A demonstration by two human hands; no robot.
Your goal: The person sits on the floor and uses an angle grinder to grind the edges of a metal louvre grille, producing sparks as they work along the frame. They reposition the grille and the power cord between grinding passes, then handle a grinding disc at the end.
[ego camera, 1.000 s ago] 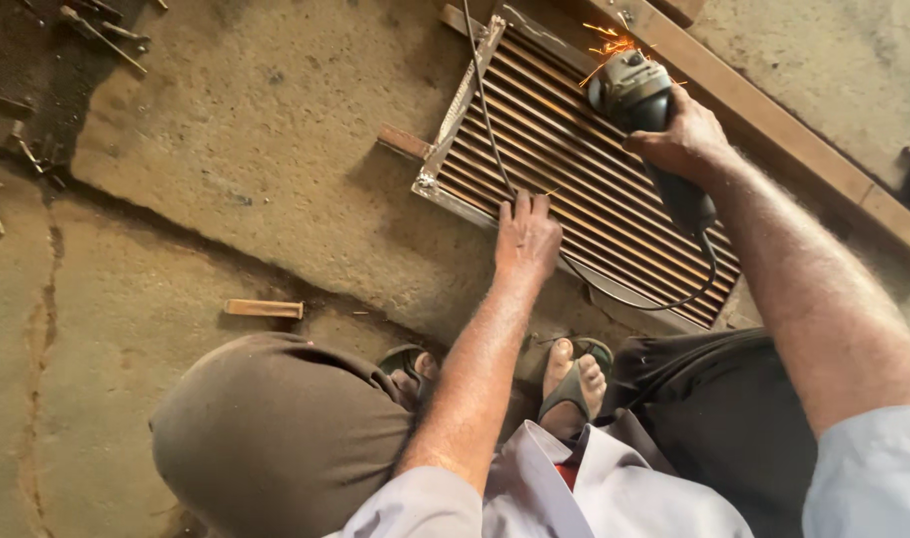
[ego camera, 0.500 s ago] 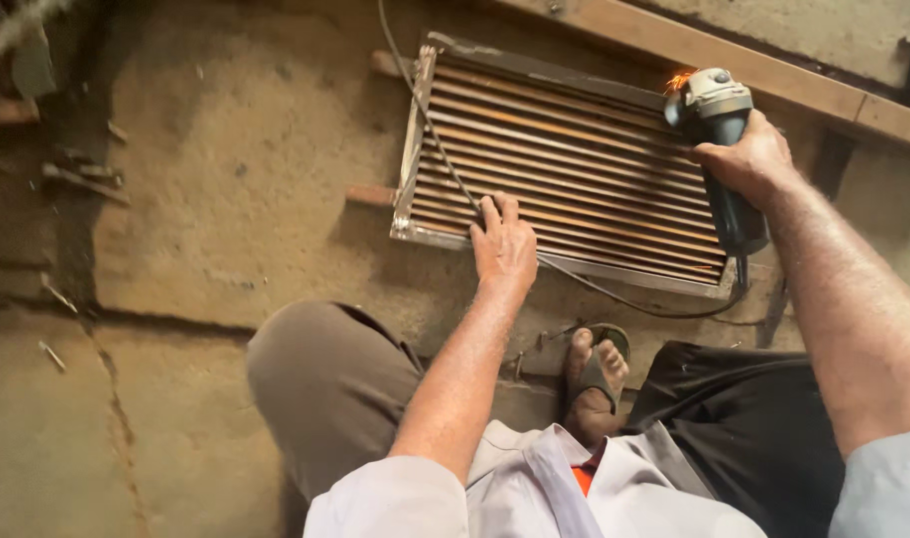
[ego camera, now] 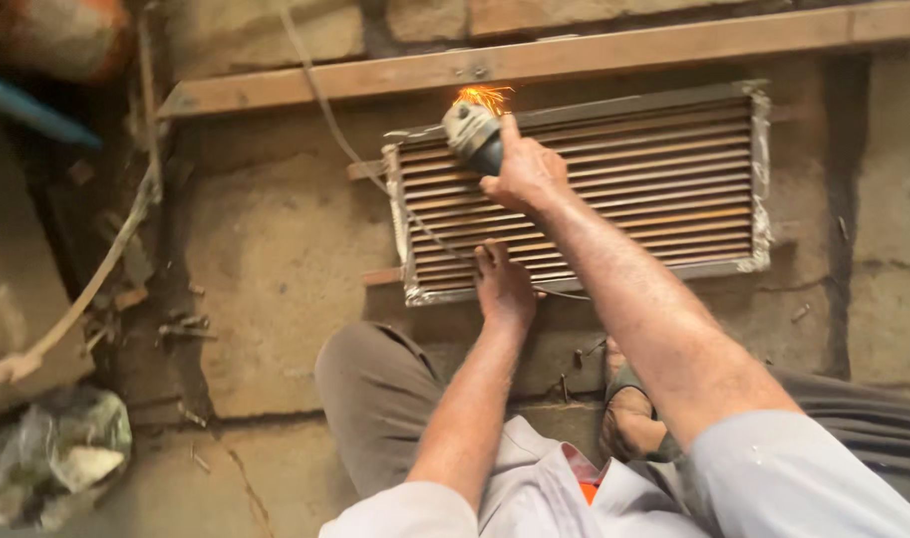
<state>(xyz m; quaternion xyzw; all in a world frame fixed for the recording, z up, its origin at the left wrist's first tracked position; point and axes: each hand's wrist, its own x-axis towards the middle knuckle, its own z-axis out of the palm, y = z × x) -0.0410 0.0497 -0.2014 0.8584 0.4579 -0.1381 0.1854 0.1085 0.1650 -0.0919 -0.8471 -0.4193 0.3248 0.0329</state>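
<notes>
A rectangular metal grille (ego camera: 654, 179) of thin rusty slats lies flat on the concrete floor. My right hand (ego camera: 527, 171) grips an angle grinder (ego camera: 473, 130) at the grille's far left top edge, where orange sparks (ego camera: 485, 96) fly. My left hand (ego camera: 503, 284) presses flat on the grille's near left edge. The grinder's cable (ego camera: 355, 149) runs up and away to the left. I squat with one knee (ego camera: 375, 389) and a sandalled foot (ego camera: 629, 418) just below the grille.
A long wooden beam (ego camera: 535, 60) lies behind the grille against stone blocks. Scrap metal bits (ego camera: 181, 324) and a crumpled plastic bag (ego camera: 61, 448) lie at the left. A blue pipe (ego camera: 26, 110) sits at the upper left.
The grinder has shifted from the grille's right end to its left top edge, and the view has swung right. My left hand stays pressed on the near edge.
</notes>
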